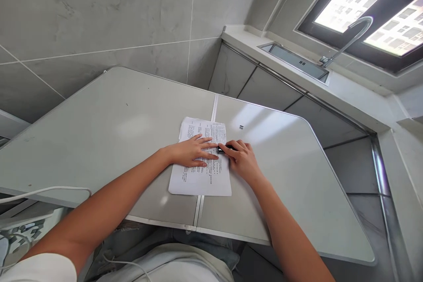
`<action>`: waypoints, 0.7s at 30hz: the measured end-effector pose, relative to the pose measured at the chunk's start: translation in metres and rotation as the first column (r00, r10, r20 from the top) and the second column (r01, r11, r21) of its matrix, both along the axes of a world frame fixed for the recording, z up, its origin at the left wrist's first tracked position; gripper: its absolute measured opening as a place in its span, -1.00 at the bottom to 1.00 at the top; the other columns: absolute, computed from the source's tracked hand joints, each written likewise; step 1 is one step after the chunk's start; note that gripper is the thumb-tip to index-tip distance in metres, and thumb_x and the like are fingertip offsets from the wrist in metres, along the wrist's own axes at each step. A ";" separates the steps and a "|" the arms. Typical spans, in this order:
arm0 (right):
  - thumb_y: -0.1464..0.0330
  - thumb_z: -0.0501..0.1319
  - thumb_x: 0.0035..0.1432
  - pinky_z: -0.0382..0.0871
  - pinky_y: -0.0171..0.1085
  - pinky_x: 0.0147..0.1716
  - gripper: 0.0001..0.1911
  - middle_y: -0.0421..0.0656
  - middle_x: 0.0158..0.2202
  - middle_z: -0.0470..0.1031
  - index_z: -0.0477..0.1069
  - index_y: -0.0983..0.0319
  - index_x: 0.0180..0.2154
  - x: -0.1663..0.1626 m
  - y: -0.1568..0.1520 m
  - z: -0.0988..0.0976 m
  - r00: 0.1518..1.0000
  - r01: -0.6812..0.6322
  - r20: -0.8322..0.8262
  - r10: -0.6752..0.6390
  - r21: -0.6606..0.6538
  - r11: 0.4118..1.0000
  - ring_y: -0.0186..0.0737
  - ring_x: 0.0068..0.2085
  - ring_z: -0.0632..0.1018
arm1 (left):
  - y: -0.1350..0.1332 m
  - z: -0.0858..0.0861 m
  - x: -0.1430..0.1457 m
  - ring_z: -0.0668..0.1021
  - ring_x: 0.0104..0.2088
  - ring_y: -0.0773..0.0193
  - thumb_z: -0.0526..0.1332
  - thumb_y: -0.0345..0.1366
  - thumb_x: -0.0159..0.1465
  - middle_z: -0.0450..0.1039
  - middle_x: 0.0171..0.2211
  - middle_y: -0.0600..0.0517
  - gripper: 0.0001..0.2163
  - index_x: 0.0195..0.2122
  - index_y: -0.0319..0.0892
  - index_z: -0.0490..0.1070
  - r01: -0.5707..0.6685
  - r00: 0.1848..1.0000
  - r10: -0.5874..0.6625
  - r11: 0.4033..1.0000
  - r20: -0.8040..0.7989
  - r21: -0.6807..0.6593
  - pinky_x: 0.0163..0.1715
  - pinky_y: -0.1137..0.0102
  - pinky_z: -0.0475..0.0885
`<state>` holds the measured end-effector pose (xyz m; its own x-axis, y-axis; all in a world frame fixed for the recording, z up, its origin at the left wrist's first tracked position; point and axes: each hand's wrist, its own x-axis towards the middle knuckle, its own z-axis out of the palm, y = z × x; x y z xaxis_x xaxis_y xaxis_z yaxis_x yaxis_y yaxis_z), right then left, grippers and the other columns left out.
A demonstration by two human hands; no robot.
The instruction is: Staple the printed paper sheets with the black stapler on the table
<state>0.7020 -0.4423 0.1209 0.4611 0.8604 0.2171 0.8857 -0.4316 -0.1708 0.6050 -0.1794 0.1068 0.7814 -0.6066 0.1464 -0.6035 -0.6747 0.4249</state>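
Observation:
A stack of printed paper sheets (200, 183) lies on the table, with lines of small text and a table of print near its top right. My left hand (190, 152) rests flat on the sheets, fingers spread. At the right edge of the paper, my right hand (243, 158) is closed around a small black stapler (220, 149). Its shiny front end sits over the paper edge, close to my left fingertips. Most of its body is hidden under my right fingers.
The pale folding table (132, 110) has a metal seam down its middle. Small dark marks (241, 127) show on its right half. A white cable (49, 188) crosses the left front edge. Beyond stand a counter with a sink (294, 59), a faucet (350, 37) and a window.

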 end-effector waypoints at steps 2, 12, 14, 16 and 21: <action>0.57 0.13 0.30 0.19 -0.06 -0.02 -0.43 -0.12 0.00 0.55 0.47 -0.04 0.21 -0.004 0.002 -0.002 1.000 0.013 0.027 -0.012 -0.025 1.000 -0.07 -0.05 0.45 | 0.000 0.001 0.000 0.13 0.45 -0.16 0.19 -0.08 0.44 0.07 0.47 -0.02 -0.55 0.34 0.19 0.33 -0.003 1.000 0.003 1.000 0.005 0.019 0.39 -0.10 -0.04; 0.34 0.18 0.35 0.34 -0.15 -0.04 -0.55 -0.10 0.03 0.54 0.35 0.07 0.24 0.022 -0.014 0.010 0.969 -0.030 -0.244 0.046 0.066 0.997 -0.07 -0.01 0.49 | 0.004 0.004 -0.002 0.10 0.47 -0.14 0.18 -0.04 0.44 -0.02 0.49 -0.06 -0.45 0.44 0.14 0.17 0.002 1.000 -0.002 0.998 -0.004 0.062 0.41 -0.09 -0.04; 0.35 0.21 0.29 0.35 -0.18 -0.10 -0.65 -0.12 -0.06 0.57 0.43 0.10 0.11 0.033 -0.025 0.010 0.955 0.006 -0.296 0.009 0.048 0.999 -0.08 -0.06 0.51 | 0.006 0.003 -0.002 0.11 0.46 -0.13 0.19 -0.02 0.43 0.04 0.47 -0.07 -0.41 0.46 0.12 0.13 0.002 1.000 -0.002 0.999 -0.001 0.041 0.41 -0.06 -0.05; 0.37 0.23 0.24 0.33 -0.22 -0.21 -0.76 -0.15 -0.16 0.58 0.47 0.12 -0.04 0.044 -0.037 0.009 0.951 0.078 -0.303 -0.069 0.018 0.997 -0.12 -0.15 0.52 | 0.006 0.002 -0.002 0.11 0.46 -0.12 0.19 -0.02 0.43 0.11 0.45 -0.07 -0.42 0.45 0.11 0.15 0.006 1.000 -0.006 1.000 -0.002 0.029 0.42 -0.04 -0.06; 0.28 0.23 0.18 0.20 -0.25 -0.38 -0.84 -0.14 -0.30 0.53 0.45 0.17 -0.19 0.061 -0.049 0.000 0.884 0.455 -0.197 -0.425 0.149 0.878 -0.12 -0.30 0.47 | 0.005 0.004 -0.001 0.21 0.43 -0.11 0.24 -0.02 0.40 0.21 0.41 -0.09 -0.47 0.38 0.07 0.29 -0.006 1.000 0.004 0.998 -0.025 -0.055 0.41 -0.01 0.00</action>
